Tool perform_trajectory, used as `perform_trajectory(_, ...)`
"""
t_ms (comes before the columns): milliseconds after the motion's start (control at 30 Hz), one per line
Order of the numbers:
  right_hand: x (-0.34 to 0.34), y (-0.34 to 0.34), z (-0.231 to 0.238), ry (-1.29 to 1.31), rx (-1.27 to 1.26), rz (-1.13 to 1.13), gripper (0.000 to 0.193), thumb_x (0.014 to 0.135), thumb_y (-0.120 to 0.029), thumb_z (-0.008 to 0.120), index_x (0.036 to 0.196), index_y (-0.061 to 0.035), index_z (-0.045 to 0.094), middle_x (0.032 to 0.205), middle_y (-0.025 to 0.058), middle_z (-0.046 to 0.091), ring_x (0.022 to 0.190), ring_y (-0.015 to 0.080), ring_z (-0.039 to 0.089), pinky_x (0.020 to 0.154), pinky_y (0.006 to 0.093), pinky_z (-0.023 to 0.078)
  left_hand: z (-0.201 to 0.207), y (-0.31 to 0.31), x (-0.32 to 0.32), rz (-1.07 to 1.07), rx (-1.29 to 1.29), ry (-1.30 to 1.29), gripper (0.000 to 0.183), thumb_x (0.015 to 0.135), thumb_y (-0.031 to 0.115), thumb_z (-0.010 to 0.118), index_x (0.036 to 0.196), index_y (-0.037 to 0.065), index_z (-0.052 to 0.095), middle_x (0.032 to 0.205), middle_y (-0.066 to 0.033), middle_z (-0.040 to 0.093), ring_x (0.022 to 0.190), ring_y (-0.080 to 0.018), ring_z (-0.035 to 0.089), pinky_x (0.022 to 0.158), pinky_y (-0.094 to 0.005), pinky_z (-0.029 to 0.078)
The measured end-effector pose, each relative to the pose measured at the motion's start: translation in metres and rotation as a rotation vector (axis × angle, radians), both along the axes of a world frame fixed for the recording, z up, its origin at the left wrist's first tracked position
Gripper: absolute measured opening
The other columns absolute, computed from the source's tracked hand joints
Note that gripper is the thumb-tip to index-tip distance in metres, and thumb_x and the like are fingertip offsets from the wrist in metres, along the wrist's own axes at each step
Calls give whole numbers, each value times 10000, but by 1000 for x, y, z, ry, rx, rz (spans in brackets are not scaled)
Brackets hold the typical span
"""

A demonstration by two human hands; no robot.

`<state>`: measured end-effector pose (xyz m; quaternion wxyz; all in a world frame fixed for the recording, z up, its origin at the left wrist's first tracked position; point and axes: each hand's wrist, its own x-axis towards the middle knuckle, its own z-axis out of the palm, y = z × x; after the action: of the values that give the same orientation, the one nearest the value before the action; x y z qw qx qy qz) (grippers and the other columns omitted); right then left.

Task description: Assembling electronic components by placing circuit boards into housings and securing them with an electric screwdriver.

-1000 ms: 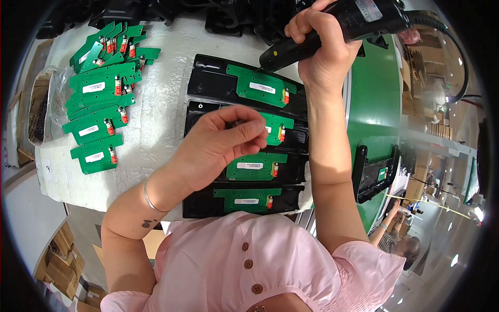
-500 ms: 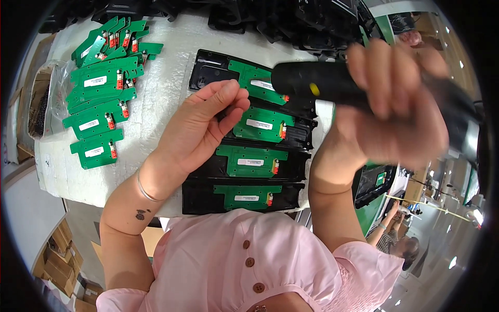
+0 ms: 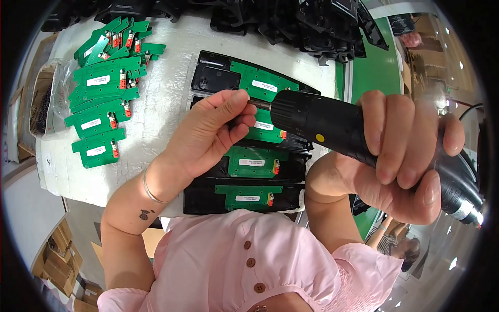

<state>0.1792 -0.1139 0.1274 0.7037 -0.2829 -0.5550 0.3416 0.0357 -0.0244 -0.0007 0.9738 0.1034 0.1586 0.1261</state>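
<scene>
My right hand [image 3: 403, 156] is wrapped round a black electric screwdriver [image 3: 325, 122] with a yellow dot on its side. The tool lies nearly level, its bit [image 3: 261, 104] pointing left. At the bit's tip, the thumb and fingers of my left hand [image 3: 208, 127] are pinched together; whatever they hold is too small to make out. Below both hands, several long black plastic housings [image 3: 205, 197] lie in a column. Each carries a green circuit board [image 3: 251, 162] with a white label. My left hand and the screwdriver partly cover the upper two.
Loose green circuit boards [image 3: 96, 125] with red connectors are piled at the left of the white foam-covered table [image 3: 171, 47]. Beside them stands a box [image 3: 47, 99] with a plastic bag of small dark parts. Black plastic parts [image 3: 291, 26] are heaped at the back. Another person [image 3: 397, 244] sits at the far right.
The screwdriver has come down and toward me in my right hand, and its bit now meets my left fingertips. My left hand has shifted slightly right and stays pinched.
</scene>
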Motion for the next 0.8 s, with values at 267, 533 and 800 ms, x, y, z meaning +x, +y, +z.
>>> perform_trajectory(267, 7, 13, -22, 39, 121, -77, 402, 654, -9, 554, 1052, -50, 516, 614, -58, 427, 503, 80, 388, 571, 240, 312, 13, -7, 9, -121, -59, -58, 325, 872, 284, 526, 985, -20, 554, 922, -108, 604, 860, -172, 597, 786, -258, 501)
perform_trajectory(533, 27, 57, -63, 28, -128, -589, 161, 707, -22, 465, 867, -2, 477, 570, 64, 415, 464, 157, 381, 511, 327, 383, 11, -8, 5, -208, 149, -6, 312, 932, 160, 381, 1121, -75, 459, 1071, -207, 555, 990, -279, 570, 853, -296, 490)
perform_trajectory(800, 22, 64, -56, 47, -207, -536, 130, 709, -44, 487, 831, -5, 461, 567, 55, 434, 452, 139, 399, 485, 290, 379, 16, 21, -3, 60, 254, 77, 230, 924, 170, 422, 1049, -16, 477, 956, -124, 591, 876, -181, 606, 750, -214, 521)
